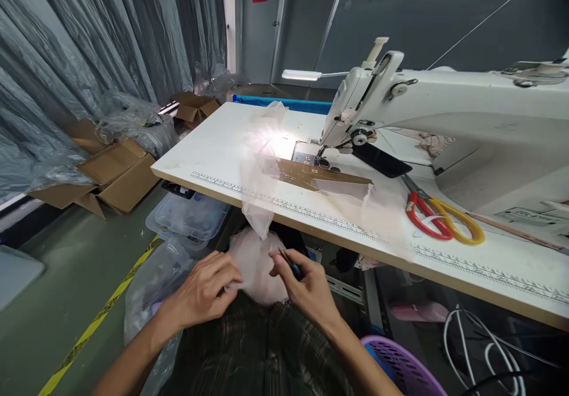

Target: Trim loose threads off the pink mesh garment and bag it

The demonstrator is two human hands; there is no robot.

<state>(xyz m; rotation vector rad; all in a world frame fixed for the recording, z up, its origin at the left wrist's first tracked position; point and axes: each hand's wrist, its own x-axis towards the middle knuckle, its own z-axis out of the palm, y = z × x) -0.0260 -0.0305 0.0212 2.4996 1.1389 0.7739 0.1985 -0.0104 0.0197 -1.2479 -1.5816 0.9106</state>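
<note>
Pale pink sheer fabric is bunched over my lap, below the table's front edge. My left hand pinches a bit of it at the left side. In my right hand is a pair of small dark thread snips, with the blades pointing up and left beside the fabric. The palm partly hides the snips. More sheer fabric lies across the table and hangs over its edge. Behind it, the sewing machine has its needle area over a metal plate, with a brown strip in front.
On the white table lie red and yellow scissors and a black phone. A purple basket and white cables are at lower right. Clear plastic boxes stand beneath the table at left, with cardboard boxes beyond.
</note>
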